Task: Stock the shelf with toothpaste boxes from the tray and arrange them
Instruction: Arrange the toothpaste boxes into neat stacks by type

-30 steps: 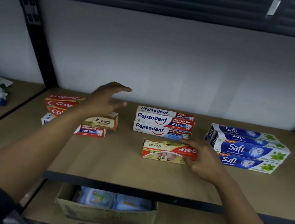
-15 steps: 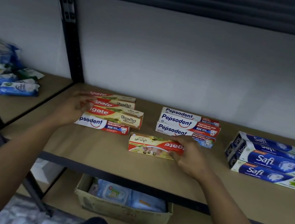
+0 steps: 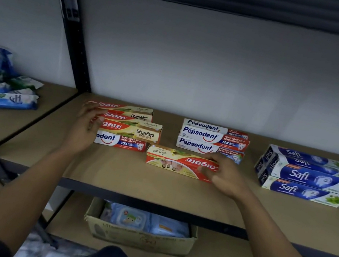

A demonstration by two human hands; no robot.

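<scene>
Since a second ago, the left hand [image 3: 85, 129] has dropped from hovering over the Colgate stack [image 3: 130, 122] to its left end, where lightly bent fingers rest against the box ends without wrapping round them. The right hand [image 3: 224, 177] stays on the loose Colgate box [image 3: 177, 162], fingers on top and thumb at the front, pinching its right end. That box lies flat on the shelf [image 3: 154, 184] with its lettering upside down, in front of the Pepsodent stack [image 3: 213, 138] and just right of a lone Pepsodent box [image 3: 122, 141], which sits at the front of the Colgate stack.

Stocking looks mostly done: three brand groups stand on the shelf, with the Safi stack [image 3: 309, 175] well apart on the right. What seems left is sorting: the loose Colgate box likely needs turning and joining its own brand, and the lone Pepsodent box belongs with the Pepsodent stack. No tray is in view, so I cannot tell whether more boxes wait.
</scene>
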